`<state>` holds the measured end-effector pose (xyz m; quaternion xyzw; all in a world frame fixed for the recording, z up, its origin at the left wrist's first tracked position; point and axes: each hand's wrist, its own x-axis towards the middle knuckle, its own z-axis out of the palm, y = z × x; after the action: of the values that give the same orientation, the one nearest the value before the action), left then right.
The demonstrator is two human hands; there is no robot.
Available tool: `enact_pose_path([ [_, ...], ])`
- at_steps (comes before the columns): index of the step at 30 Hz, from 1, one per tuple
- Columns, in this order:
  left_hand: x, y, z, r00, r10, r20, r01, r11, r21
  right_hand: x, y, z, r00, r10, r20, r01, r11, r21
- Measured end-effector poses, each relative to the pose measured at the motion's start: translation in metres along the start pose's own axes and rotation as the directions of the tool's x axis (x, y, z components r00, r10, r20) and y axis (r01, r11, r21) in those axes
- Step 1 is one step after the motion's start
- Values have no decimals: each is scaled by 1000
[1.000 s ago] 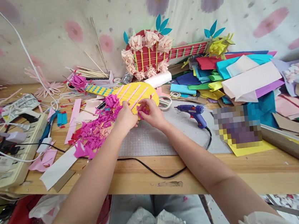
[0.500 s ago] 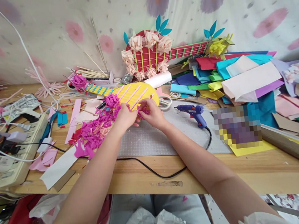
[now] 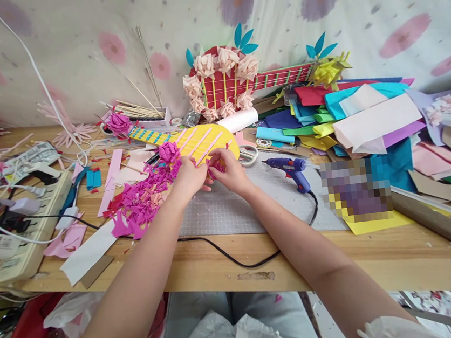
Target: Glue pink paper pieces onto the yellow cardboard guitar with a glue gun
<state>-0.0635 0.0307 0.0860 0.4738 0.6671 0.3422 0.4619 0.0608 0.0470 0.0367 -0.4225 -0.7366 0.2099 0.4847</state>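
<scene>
A yellow paper guitar (image 3: 209, 140) with pink strings lies at the centre of the wooden table (image 3: 342, 264), partly on a grey cutting mat (image 3: 230, 212). My left hand (image 3: 189, 177) and my right hand (image 3: 231, 172) meet at its near edge. Both pinch a small magenta paper flower (image 3: 214, 167) against the guitar body. Another magenta flower (image 3: 169, 152) sits on the guitar near its neck. A heap of magenta paper scraps (image 3: 141, 200) lies just left of my left hand.
A blue glue gun (image 3: 293, 170) stands right of my hands, its black cord trailing along the table edge. Scissors (image 3: 249, 155) lie behind it. Coloured paper sheets (image 3: 350, 117) pile at the right. A red paper guitar (image 3: 236, 83) leans on the wall. A power strip (image 3: 25, 235) sits left.
Almost nothing has changed. My hands stay at the guitar's near edge, with fingers shifting slightly on the magenta flower.
</scene>
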Motion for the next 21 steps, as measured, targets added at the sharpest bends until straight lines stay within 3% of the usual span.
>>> enact_pose_path([
  [9,-1,1,-5,1000,9,-22,-10,999,-31,0,-1,0,1000,12,3,-12,999,29],
  [13,-1,1,-4,1000,6,-20,-6,1000,-29,1,-3,-2,999,21,42,-26,993,117],
  [17,-1,0,-8,998,23,-52,-25,999,-37,2,-5,-15,999,1,34,-7,982,190],
  [21,-1,6,-16,979,143,-148,-158,983,-94,-2,0,-38,1000,-10,26,7,993,118],
])
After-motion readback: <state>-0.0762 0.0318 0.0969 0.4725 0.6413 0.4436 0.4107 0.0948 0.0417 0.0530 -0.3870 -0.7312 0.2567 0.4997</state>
